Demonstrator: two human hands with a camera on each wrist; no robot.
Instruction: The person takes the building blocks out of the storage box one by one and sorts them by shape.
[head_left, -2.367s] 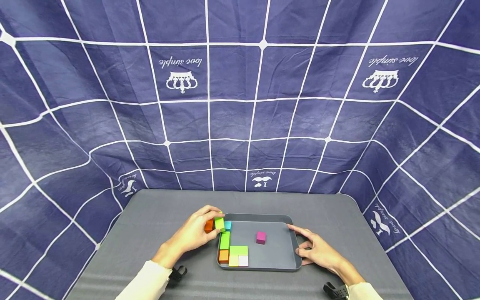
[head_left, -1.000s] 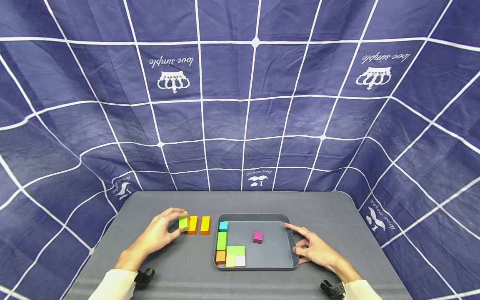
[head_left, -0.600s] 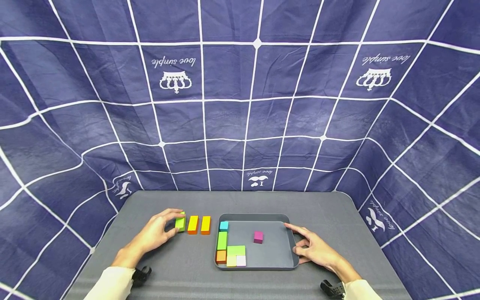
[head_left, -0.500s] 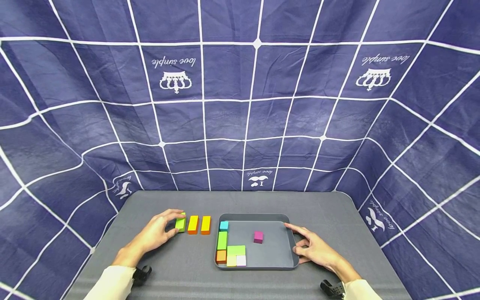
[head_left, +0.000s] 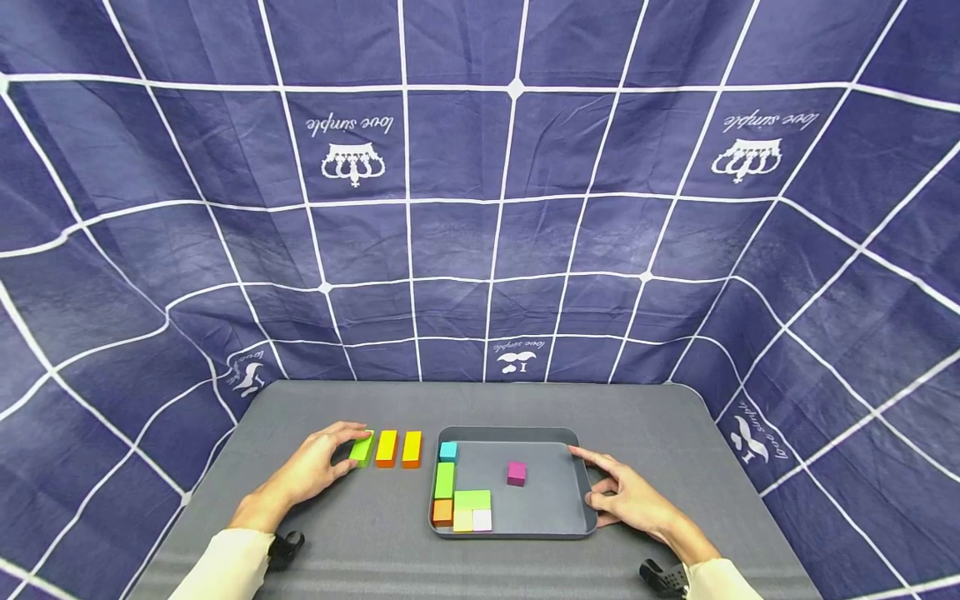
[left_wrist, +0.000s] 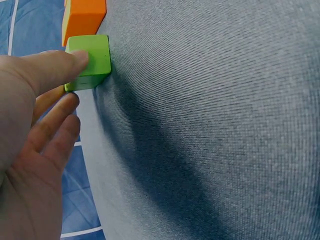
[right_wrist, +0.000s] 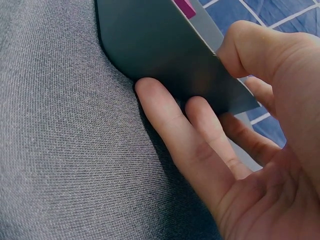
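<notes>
My left hand (head_left: 309,468) pinches a bright green block (head_left: 362,451) at the left end of a short row. The left wrist view shows the thumb (left_wrist: 55,67) on the green block's near end, beside an orange block (left_wrist: 85,19). Two orange blocks with yellow tops, one middle (head_left: 386,449) and one right (head_left: 412,450), stand to its right. My right hand (head_left: 630,497) rests at the right end of a shallow grey tray (head_left: 517,536), its fingers touching the outer wall and rim. In the right wrist view its fingers (right_wrist: 167,120) lie fairly straight against that wall.
Along the tray's left side sit a blue cube (head_left: 447,452), a green block (head_left: 445,481) and an orange cube (head_left: 442,512). Green, yellow and white pieces (head_left: 472,501) adjoin them. A magenta cube (head_left: 516,474) lies mid-tray. A dark blue checked curtain (head_left: 480,250) backs the grey table.
My left hand has carried the green block from above the tray's left edge leftward to the row's end, uncovering two orange-yellow blocks. The right hand keeps its place at the tray.
</notes>
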